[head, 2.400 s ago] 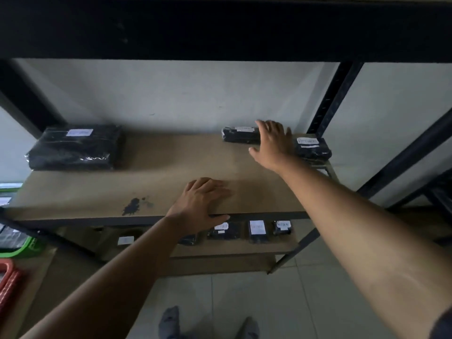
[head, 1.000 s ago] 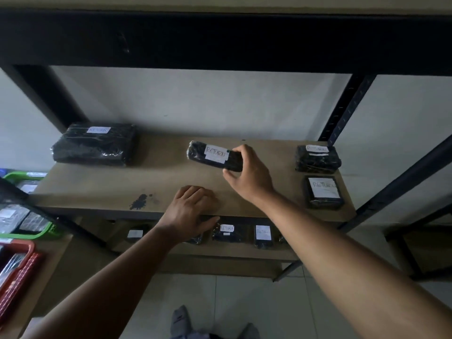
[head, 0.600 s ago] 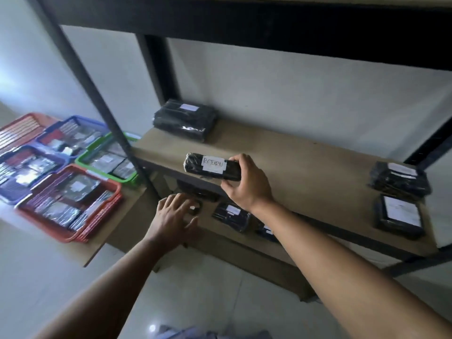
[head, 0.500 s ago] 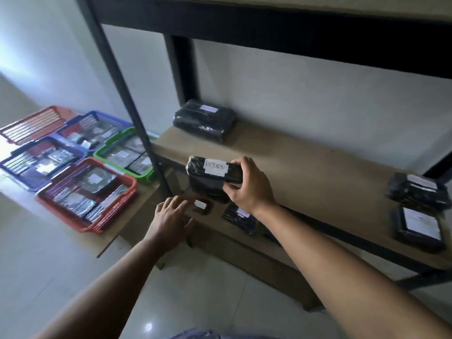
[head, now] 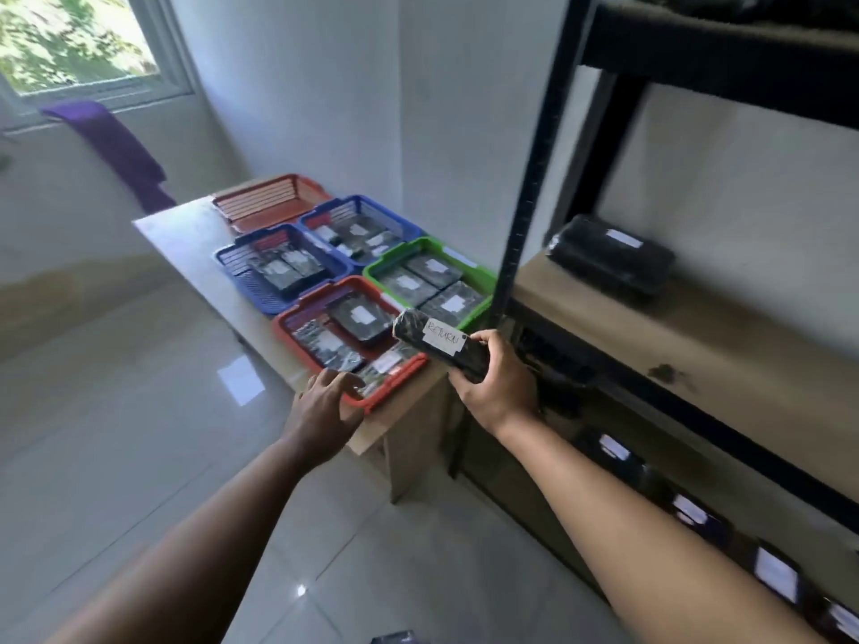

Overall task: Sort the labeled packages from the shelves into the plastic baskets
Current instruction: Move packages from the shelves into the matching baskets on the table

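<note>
My right hand grips a black wrapped package with a white label reading RETURN, held in the air over the near right corner of the near red basket. My left hand hovers with relaxed fingers at that basket's front edge and holds nothing. The red basket holds several labeled black packages. Behind it stand a green basket, two blue baskets and a far red basket, which looks empty. A large black package lies on the shelf board.
The baskets sit on a low light table left of the black metal shelf post. More labeled packages lie on the lower shelf at the right. White tiled floor lies below, and a purple cloth hangs under the window.
The view has swung left from the shelf to the baskets. My right hand has carried the RETURN package off the shelf to above the near red basket; my left hand has left the shelf edge.
</note>
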`<state>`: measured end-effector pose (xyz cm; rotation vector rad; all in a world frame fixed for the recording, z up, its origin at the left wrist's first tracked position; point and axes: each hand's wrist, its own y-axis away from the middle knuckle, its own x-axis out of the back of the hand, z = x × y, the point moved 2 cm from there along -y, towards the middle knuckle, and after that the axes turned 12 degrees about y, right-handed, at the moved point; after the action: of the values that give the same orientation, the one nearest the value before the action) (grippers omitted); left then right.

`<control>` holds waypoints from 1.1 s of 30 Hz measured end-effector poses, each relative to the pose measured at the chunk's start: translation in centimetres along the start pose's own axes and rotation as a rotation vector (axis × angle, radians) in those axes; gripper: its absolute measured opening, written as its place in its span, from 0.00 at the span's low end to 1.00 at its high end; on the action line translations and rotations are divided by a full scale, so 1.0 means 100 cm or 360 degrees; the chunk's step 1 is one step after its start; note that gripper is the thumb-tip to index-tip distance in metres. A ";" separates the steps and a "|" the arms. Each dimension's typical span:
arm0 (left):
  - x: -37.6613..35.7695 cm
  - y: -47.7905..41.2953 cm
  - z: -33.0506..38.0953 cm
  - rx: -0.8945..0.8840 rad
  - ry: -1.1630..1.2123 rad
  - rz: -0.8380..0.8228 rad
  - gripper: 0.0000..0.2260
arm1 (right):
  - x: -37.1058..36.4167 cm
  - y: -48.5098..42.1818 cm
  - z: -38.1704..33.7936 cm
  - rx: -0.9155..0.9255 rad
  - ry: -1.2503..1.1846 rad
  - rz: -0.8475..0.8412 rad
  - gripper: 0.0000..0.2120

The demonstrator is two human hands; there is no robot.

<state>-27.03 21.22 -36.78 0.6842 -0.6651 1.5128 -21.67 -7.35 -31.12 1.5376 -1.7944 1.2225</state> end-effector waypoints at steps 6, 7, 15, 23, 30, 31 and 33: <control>0.076 -0.006 -0.081 0.0081 0.0077 0.0091 0.18 | -0.075 -0.017 -0.091 0.0014 0.0005 -0.0059 0.24; 0.084 -0.009 -0.094 0.0086 0.0097 0.0091 0.18 | -0.086 -0.021 -0.102 0.0020 0.0008 -0.0062 0.24; 0.113 -0.064 -0.173 0.0194 0.0200 0.0089 0.18 | -0.176 -0.078 -0.156 0.0002 -0.0095 -0.0294 0.23; 0.144 -0.171 -0.241 0.0312 0.0173 0.0066 0.17 | -0.294 -0.174 -0.200 -0.0229 -0.0224 -0.0441 0.21; 0.186 -0.245 -0.292 0.0488 0.0178 0.0019 0.18 | -0.364 -0.233 -0.238 -0.0215 -0.0114 -0.0822 0.23; 0.191 -0.252 -0.299 0.0509 0.0191 0.0030 0.18 | -0.372 -0.238 -0.243 -0.0225 -0.0100 -0.0855 0.23; 0.200 -0.267 -0.314 0.0513 0.0167 0.0004 0.19 | -0.389 -0.248 -0.255 -0.0244 -0.0084 -0.0903 0.24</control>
<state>-2.06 59.32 -41.92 0.8392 -0.3450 1.6639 6.96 35.40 -42.41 1.8244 -1.3027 0.7576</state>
